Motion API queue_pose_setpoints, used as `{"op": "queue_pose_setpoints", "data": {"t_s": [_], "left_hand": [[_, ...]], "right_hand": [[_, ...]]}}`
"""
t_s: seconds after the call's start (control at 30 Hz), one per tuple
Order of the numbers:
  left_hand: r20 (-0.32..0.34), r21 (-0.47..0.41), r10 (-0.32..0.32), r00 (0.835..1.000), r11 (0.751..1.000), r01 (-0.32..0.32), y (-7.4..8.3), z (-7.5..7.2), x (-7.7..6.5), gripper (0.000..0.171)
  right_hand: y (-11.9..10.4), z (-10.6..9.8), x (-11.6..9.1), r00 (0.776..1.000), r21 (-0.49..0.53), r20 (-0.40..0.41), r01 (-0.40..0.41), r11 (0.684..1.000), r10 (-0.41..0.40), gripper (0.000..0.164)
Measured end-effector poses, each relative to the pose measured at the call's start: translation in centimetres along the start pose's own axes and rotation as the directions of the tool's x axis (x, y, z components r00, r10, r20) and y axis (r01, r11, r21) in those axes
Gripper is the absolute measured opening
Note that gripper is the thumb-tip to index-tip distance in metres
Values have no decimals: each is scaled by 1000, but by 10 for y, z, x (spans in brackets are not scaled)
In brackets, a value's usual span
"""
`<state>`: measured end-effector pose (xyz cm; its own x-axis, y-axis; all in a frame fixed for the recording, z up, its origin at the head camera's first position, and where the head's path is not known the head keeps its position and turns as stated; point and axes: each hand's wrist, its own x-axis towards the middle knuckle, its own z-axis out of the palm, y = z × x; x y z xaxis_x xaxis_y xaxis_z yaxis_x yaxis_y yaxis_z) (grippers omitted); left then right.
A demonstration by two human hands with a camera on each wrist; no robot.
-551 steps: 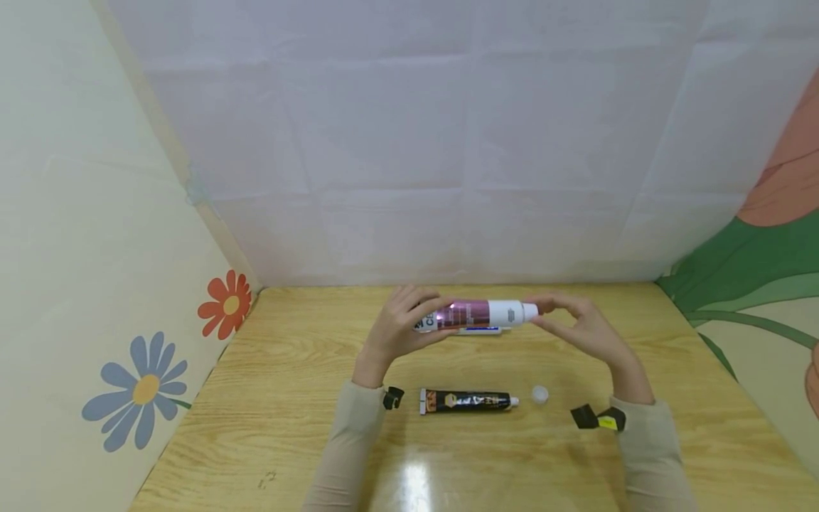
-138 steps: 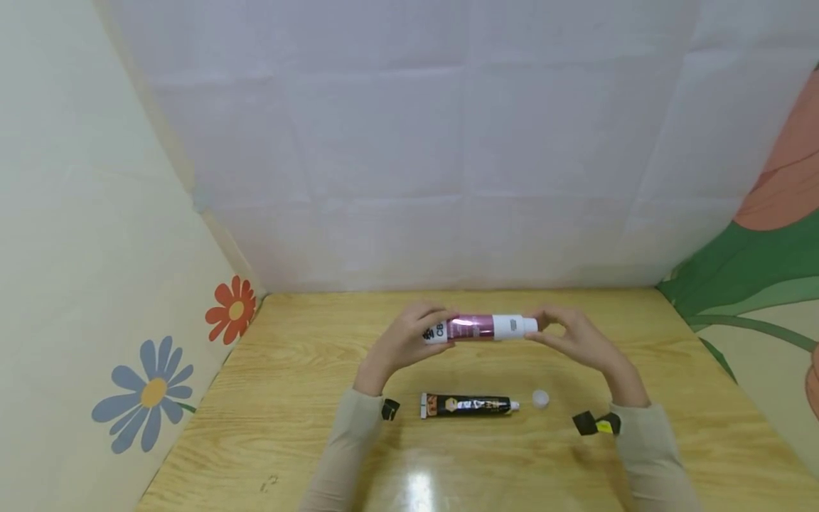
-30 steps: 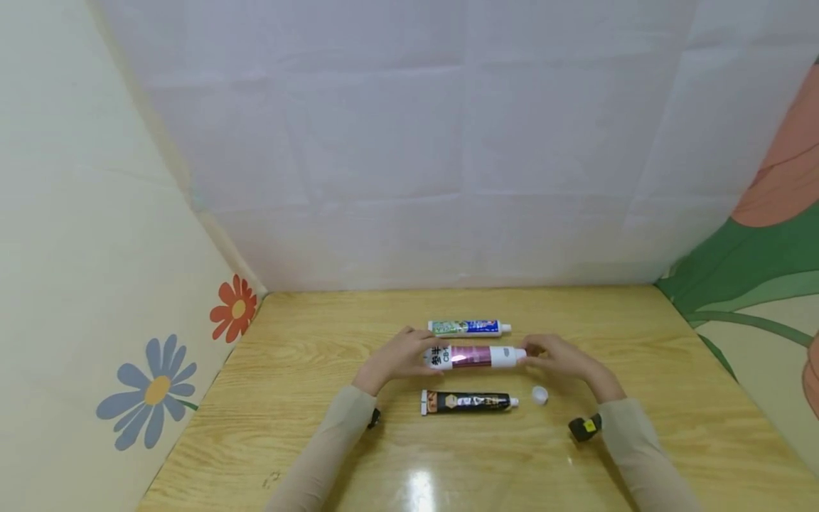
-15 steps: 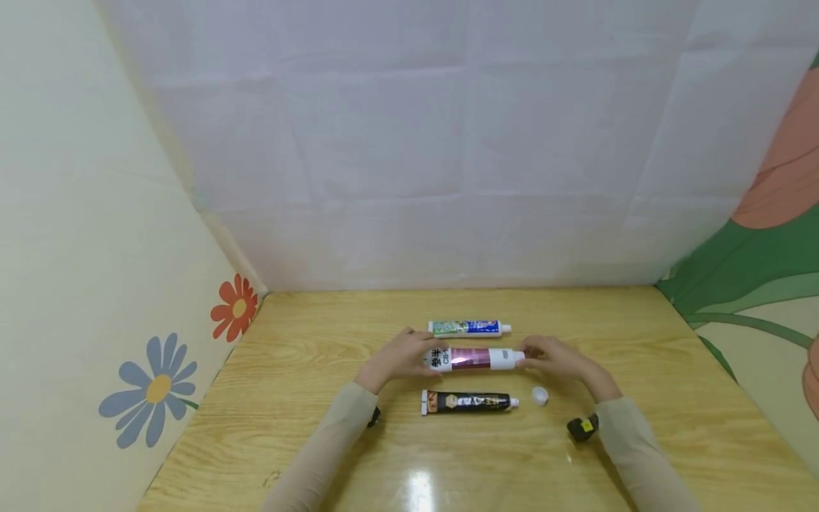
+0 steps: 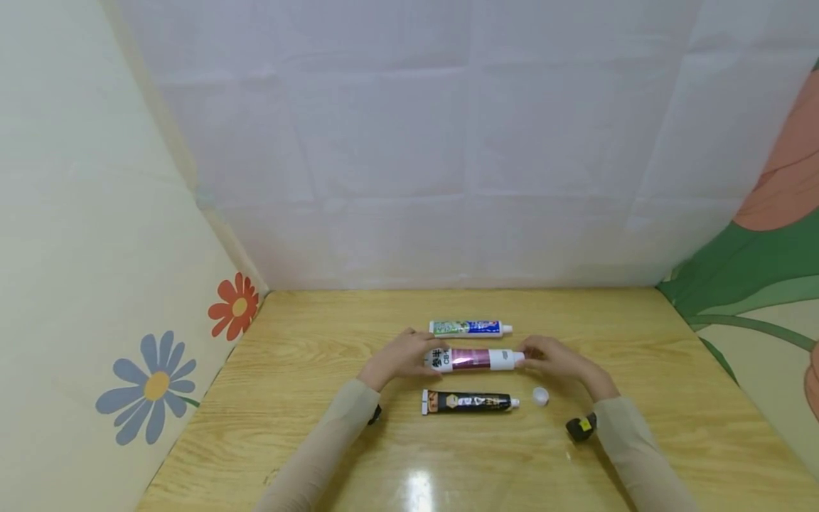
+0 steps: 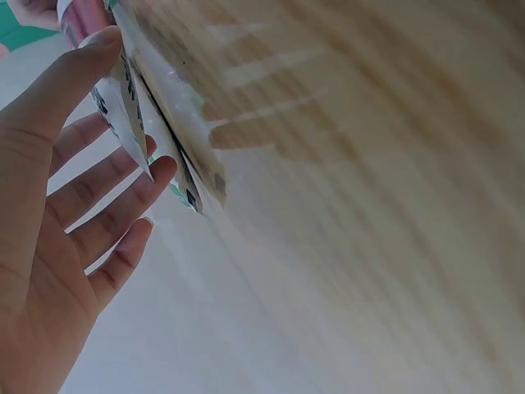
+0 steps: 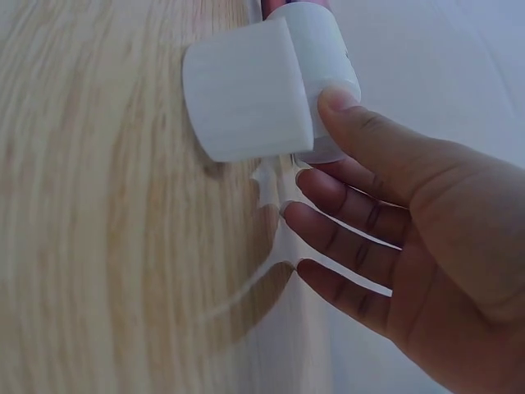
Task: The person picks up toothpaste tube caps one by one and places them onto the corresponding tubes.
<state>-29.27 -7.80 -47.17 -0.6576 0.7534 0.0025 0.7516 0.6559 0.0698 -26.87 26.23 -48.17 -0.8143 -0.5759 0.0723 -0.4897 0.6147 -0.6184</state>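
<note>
A white and pink toothpaste tube [image 5: 470, 358] lies sideways on the wooden table, between two other tubes. My left hand [image 5: 399, 357] holds its flat end; in the left wrist view the thumb [image 6: 98, 45] lies on the near side and the fingers reach behind. At the other end, my right hand [image 5: 563, 358] pinches the tube's white cap, thumb [image 7: 340, 107] on the near side and the index finger partly hidden. A loose white round cap [image 5: 540, 396] sits on the table nearer me, and looms in front of the tube in the right wrist view.
Nearer me lies a black toothpaste tube [image 5: 470, 402] with a white tip. Behind the held tube is a smaller green and blue tube [image 5: 466, 328]. A white sheet [image 5: 461, 178] hangs at the table's far edge, with flower-patterned walls on both sides.
Earlier, both hands held the pink and white tube raised above the table. It came down towards me, uncovering the green and blue tube, and barely moves in the last second.
</note>
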Motion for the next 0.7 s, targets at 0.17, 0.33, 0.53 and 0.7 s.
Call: {"op": "queue_pose_setpoints", "data": {"t_s": [0.17,0.33,0.53,0.7], "left_hand": [[14,-27,1,1000,1000,-1,2,0,4,59],[32,-41,-13,999,999,15,2,2,5,59],[43,-57,-32,999,998,35,2,1,5,59],[54,-81,-36,998,996,40,3,1,3,60]], "right_hand": [[5,1,0,1000,-5,-5,-11,1000,11,26],[6,2,-1,1000,-9,-8,-11,1000,11,28],[3,2,-2,999,-6,-10,-37,999,37,30],[2,3,-4,998,29,-3,-64,998,64,29]]}}
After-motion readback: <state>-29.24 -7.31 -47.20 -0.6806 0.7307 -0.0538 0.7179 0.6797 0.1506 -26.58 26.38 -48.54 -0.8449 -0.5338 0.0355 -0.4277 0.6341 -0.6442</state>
